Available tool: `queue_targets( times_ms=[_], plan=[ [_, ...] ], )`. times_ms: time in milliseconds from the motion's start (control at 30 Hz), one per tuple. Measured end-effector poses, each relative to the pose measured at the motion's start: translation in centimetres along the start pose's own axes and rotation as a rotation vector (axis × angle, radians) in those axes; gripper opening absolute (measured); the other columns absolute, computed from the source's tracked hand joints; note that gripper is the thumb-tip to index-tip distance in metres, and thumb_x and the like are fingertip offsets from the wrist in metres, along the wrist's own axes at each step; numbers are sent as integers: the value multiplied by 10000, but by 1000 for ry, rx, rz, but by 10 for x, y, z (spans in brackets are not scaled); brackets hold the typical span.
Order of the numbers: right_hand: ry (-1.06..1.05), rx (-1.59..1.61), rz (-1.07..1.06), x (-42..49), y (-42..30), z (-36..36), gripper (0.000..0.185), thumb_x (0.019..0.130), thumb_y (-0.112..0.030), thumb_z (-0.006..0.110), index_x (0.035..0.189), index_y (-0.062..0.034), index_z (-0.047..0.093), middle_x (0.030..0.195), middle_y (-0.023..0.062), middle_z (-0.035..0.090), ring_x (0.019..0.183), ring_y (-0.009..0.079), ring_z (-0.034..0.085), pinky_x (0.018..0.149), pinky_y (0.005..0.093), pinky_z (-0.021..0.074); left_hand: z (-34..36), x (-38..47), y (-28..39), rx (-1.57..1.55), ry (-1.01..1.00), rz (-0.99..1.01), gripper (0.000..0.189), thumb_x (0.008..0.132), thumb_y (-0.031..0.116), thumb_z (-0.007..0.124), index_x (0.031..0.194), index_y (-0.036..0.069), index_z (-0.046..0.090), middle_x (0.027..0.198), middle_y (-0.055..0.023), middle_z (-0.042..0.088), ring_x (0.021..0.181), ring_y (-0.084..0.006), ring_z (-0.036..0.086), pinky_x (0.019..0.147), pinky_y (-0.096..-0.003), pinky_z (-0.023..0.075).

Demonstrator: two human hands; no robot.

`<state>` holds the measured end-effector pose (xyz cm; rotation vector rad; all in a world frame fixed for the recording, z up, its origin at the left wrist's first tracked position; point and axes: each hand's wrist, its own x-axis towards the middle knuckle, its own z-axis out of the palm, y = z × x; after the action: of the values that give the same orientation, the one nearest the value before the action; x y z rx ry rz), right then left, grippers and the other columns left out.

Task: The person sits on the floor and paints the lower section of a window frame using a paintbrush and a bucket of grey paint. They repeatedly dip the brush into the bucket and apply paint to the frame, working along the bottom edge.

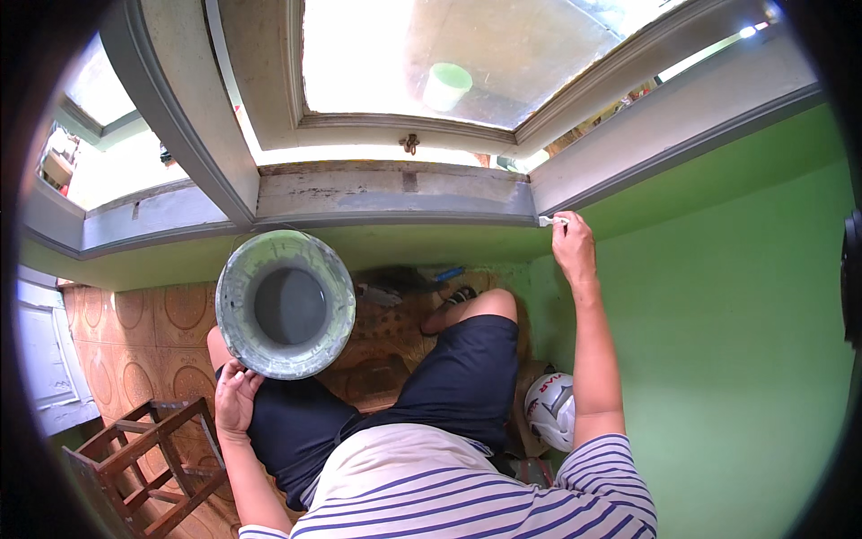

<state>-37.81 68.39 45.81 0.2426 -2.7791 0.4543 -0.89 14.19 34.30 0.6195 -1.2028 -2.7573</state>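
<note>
My left hand (237, 394) grips the lower rim of a round paint bucket (232, 316) above my left thigh. Grey paint (289, 306) lies in the bottom, and smears coat the inner wall. At the lower right corner of the window frame, my right hand (574, 244) pinches a small paintbrush (552, 221) by its pale handle. Its tip meets the grey front edge of the window sill (431, 195). Grey covers part of the sill's face, while the worn upper strip shows dark marks.
A framed glass window sash (411, 128) with a metal catch stands ajar above the sill. Green wall (714, 303) rises at right. A white helmet (552, 411) sits beside my right hip. On the patterned tile floor (135, 323) at left is a wooden stool (155, 465).
</note>
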Motion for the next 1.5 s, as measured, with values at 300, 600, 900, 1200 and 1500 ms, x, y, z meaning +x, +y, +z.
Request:
queue_targets(
  times_ms=[300,600,900,1200,1500],
  plan=[
    [108,66,-81,24,-6,10,223,971,-138,570,1107,0,681,1076,197,681,985,387,653,891,432,532,5,1,3,4,-19,-11,257,946,73,540,1199,36,512,1200,-84,605,1150,-222,598,1042,-407,485],
    [-30,43,-46,-4,1,-6,188,968,-149,598,1079,-17,674,1041,182,682,934,385,659,838,442,529,7,-1,3,11,5,-8,232,946,77,545,1175,46,527,1172,-74,601,1143,-225,597,1049,-413,480],
    [109,49,-104,27,-2,21,211,981,-156,571,1096,-13,673,1079,186,678,989,373,655,876,436,532,6,3,3,20,-31,-1,282,950,90,532,1223,20,523,1210,-101,606,1157,-241,595,1031,-399,487],
    [107,37,-72,26,-5,18,207,972,-149,561,1097,-19,664,1083,176,674,1000,373,648,880,436,531,2,-1,1,0,-9,-5,269,945,73,531,1209,26,510,1212,-98,604,1167,-248,594,1056,-418,471],
    [25,149,-114,6,-23,40,222,986,-159,571,1127,-15,664,1072,182,672,967,370,656,868,434,529,3,0,3,15,-6,-5,270,947,76,533,1211,24,513,1211,-101,605,1154,-238,596,1050,-413,475]
  ],
)
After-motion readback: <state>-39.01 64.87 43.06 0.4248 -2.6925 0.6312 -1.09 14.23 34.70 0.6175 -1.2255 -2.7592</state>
